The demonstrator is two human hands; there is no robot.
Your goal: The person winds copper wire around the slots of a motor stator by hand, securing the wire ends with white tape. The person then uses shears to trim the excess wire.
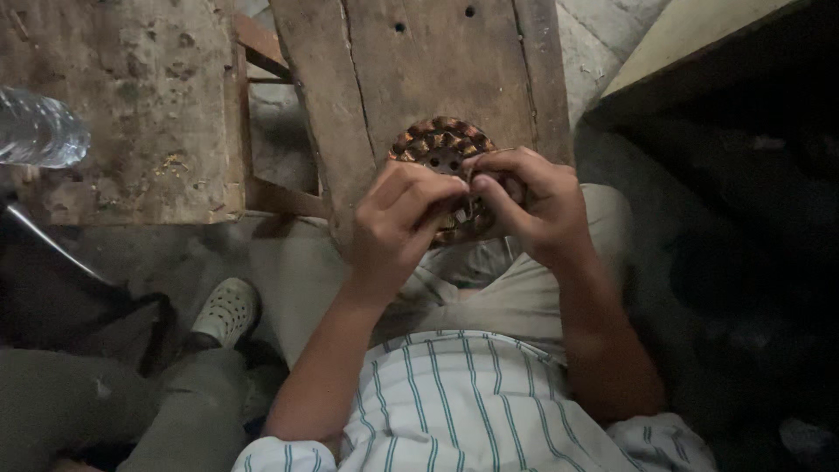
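Copper-wound stator at board near edge | left hand, right hand both gripping it

Rough repair workshop: scarred wooden bench, copper-wound motor stator.

Wound copper stator: near half hidden behind both hands; only the far arc of coils and a few centre holes show. What the fingertips pinch at its middle is too small to tell.
Left hand, right hand: palms and inner fingers out of sight.
Clear plastic bottle: cut off by the left edge.
Wooden desk: far end cut by the top edge.
Dark area at right: too dim to make out.
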